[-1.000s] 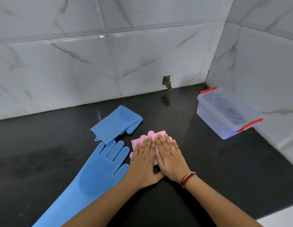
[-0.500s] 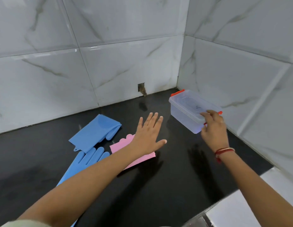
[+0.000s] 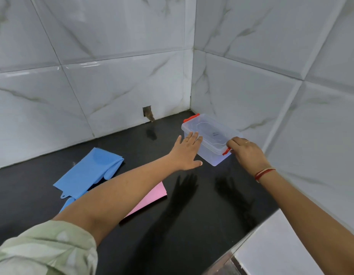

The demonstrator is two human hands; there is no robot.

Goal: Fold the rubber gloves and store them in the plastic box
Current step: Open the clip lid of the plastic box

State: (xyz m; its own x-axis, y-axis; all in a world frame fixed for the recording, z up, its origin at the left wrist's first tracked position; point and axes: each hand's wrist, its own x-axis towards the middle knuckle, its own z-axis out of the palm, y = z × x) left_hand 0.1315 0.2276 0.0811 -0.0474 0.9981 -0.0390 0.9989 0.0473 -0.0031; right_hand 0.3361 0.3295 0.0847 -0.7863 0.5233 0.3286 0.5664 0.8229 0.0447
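The clear plastic box point(image 3: 210, 139), lid on, sits on the black counter point(image 3: 192, 225) in the tiled corner; the left hand point(image 3: 187, 150) rests flat against its near-left side with its grip spread, while the right hand point(image 3: 245, 148) has its grip pinching the near red latch point(image 3: 226, 151), which its fingers mostly hide. The folded blue glove point(image 3: 91, 171) lies well to the left, and the left forearm covers most of the folded pink glove point(image 3: 150, 197) and all but a sliver of a second blue glove point(image 3: 66, 203).

Bright overhead light glares off the tiles point(image 3: 112, 86), casting soft shadows on the counter point(image 3: 192, 225); edges bend.
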